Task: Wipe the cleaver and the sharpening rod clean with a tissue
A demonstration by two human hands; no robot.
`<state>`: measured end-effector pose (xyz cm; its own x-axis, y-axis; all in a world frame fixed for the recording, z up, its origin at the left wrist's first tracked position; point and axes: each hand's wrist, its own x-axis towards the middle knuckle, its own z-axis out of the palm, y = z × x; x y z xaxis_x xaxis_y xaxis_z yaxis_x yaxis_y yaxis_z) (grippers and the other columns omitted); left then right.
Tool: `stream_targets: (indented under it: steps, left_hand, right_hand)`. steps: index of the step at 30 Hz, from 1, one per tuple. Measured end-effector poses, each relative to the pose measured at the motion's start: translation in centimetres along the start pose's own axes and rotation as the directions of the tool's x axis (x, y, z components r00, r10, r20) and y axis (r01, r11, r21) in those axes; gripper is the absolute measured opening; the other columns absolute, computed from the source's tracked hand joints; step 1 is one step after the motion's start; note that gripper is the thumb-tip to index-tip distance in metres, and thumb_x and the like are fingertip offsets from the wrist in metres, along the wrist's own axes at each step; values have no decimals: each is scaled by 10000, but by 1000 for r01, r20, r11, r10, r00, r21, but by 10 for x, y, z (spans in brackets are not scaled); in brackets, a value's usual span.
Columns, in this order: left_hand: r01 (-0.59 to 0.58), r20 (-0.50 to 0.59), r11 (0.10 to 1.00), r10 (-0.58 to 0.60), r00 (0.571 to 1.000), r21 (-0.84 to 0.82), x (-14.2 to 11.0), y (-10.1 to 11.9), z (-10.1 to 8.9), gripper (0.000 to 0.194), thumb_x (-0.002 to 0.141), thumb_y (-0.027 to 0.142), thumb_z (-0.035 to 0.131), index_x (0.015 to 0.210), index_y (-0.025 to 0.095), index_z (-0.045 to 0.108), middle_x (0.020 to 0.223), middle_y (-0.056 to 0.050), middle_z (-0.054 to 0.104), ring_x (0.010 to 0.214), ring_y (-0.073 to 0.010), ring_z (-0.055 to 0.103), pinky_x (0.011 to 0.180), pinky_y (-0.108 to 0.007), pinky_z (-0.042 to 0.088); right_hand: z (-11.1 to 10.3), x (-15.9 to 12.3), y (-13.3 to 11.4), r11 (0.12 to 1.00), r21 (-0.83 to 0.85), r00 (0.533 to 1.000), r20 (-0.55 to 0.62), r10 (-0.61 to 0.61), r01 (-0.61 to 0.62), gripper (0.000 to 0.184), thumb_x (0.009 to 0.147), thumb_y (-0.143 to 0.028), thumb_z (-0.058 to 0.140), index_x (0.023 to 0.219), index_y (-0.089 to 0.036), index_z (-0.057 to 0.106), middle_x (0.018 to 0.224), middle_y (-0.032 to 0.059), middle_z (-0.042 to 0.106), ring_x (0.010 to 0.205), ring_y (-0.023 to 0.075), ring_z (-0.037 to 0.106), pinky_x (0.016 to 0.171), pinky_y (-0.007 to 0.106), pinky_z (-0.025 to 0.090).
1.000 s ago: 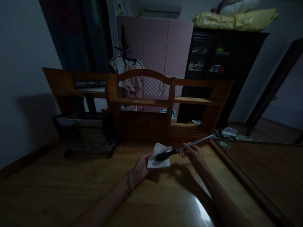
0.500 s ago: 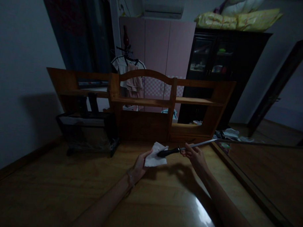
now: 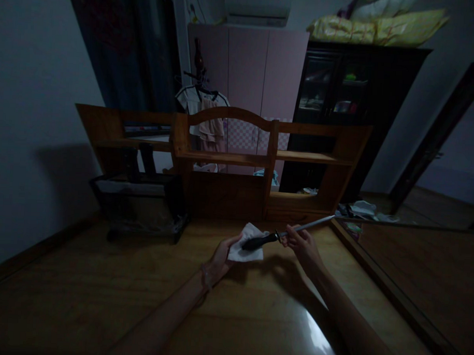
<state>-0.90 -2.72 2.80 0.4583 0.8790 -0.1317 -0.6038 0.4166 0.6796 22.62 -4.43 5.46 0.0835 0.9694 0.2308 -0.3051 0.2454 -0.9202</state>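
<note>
Right hand (image 3: 300, 244) is clamped on the metal shaft of a sharpening rod (image 3: 261, 241), whose black handle is laid against a white cloth (image 3: 250, 256) gripped by the left hand (image 3: 220, 257), above the table (image 3: 248, 312).

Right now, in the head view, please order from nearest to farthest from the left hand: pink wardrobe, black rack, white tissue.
1. White tissue: held in the left hand.
2. Black rack: on the table, ahead and left.
3. Pink wardrobe: farthest, behind the wooden shelf.
</note>
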Motion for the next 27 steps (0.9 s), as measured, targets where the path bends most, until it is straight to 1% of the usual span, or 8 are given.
stream_targets:
  steps: [3, 6, 11, 13, 16, 20, 23, 27]
  left_hand:
    - [13, 7, 1000, -13, 1000, 7, -1, -1, 2, 314, 856, 253, 562, 1045, 13, 638, 1023, -159, 694, 842, -243, 682, 811, -318, 525]
    - [7, -17, 1000, -7, 1000, -2, 2, -3, 3, 297, 858, 240, 553, 1025, 10, 642, 999, -161, 701, 837, -240, 685, 814, -318, 524]
    - [-59, -63, 998, 57, 996, -26, 5, -3, 4, 290, 851, 209, 542, 1037, 12, 644, 1015, -154, 700, 885, -242, 678, 841, -310, 514]
    - [-71, -92, 997, 68, 993, -24, 5, -2, 5, 271, 847, 200, 538, 1018, 25, 654, 994, -144, 708, 847, -234, 685, 802, -301, 524]
    - [-74, -119, 997, 71, 990, -18, 5, 1, 4, 257, 845, 195, 533, 986, 26, 666, 944, -139, 719, 780, -224, 691, 766, -299, 530]
    - [-61, -83, 998, 59, 995, -19, 4, 2, 1, 254, 842, 191, 531, 953, 12, 673, 914, -142, 723, 754, -217, 688, 756, -297, 530]
    - [-66, -61, 997, 64, 996, -34, 3, 3, 2, 245, 838, 192, 539, 949, 20, 674, 899, -133, 725, 744, -212, 687, 743, -292, 533]
    - [-50, -109, 998, 45, 993, -45, -1, 5, 6, 246, 833, 195, 544, 962, 25, 666, 907, -134, 724, 752, -216, 690, 744, -293, 536]
  right_hand:
    - [3, -1, 0, 1000, -29, 1000, 19, -3, 4, 200, 781, -368, 671, 774, -188, 583, 652, 24, 668, 571, 137, 611, 583, 257, 475]
    - [6, -2, -1, 998, -66, 1000, 20, -20, 22, 235, 758, -400, 686, 750, -188, 584, 630, 22, 663, 557, 145, 612, 577, 269, 481]
    - [9, -5, -5, 991, -120, 997, -49, -66, 60, 286, 716, -452, 708, 742, -187, 603, 640, 37, 675, 565, 167, 625, 581, 290, 488]
    - [10, -6, -6, 992, -112, 995, -73, -69, 60, 302, 699, -468, 716, 732, -189, 606, 639, 37, 677, 563, 169, 625, 579, 291, 486]
    - [9, -6, -5, 995, -83, 997, -57, -52, 47, 303, 706, -473, 708, 721, -188, 607, 636, 36, 674, 562, 161, 617, 578, 285, 477]
    - [7, -4, -2, 998, -51, 998, -35, -48, 46, 259, 746, -435, 687, 732, -191, 605, 633, 27, 663, 570, 142, 601, 590, 268, 464]
    - [8, -5, -2, 998, -28, 998, -29, -56, 56, 253, 748, -431, 685, 744, -191, 604, 634, 22, 654, 578, 139, 594, 590, 263, 457]
    - [10, -6, -4, 998, -25, 998, -30, -58, 57, 264, 740, -442, 687, 721, -194, 599, 630, 17, 645, 588, 144, 592, 597, 268, 456]
